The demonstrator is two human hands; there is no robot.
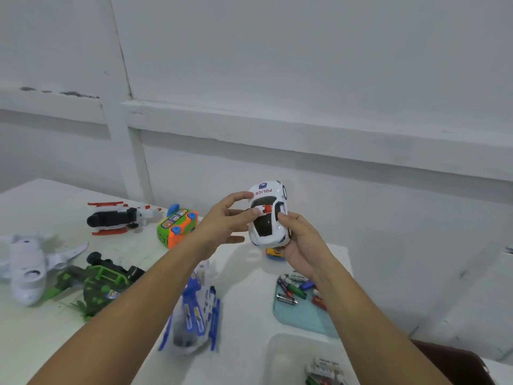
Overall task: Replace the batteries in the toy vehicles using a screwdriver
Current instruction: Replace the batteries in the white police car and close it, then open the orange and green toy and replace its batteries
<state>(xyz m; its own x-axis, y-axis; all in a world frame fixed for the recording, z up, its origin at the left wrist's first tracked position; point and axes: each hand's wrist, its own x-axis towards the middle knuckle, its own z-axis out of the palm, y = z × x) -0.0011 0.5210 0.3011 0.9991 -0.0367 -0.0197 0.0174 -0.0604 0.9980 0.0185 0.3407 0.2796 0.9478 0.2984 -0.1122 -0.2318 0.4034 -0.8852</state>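
Note:
A white toy police car [268, 215] with dark windows and a red roof light is held up above the white table [33, 343]. My right hand [299, 245] grips it from below and the right side. My left hand [227, 218] touches its left side with thumb and fingertips around the roof and hood. Loose batteries [294, 290] lie on a light blue tray [302, 315] below my right forearm. No screwdriver can be seen.
Other toys lie on the table: a white plane [25, 268], a green vehicle [102, 282], a blue-white helicopter [194, 315], a red-black helicopter [119, 218], an orange-green bus [177, 225]. A clear tub [288, 357] with batteries stands front right. A small yellow toy [273, 252] sits under the car.

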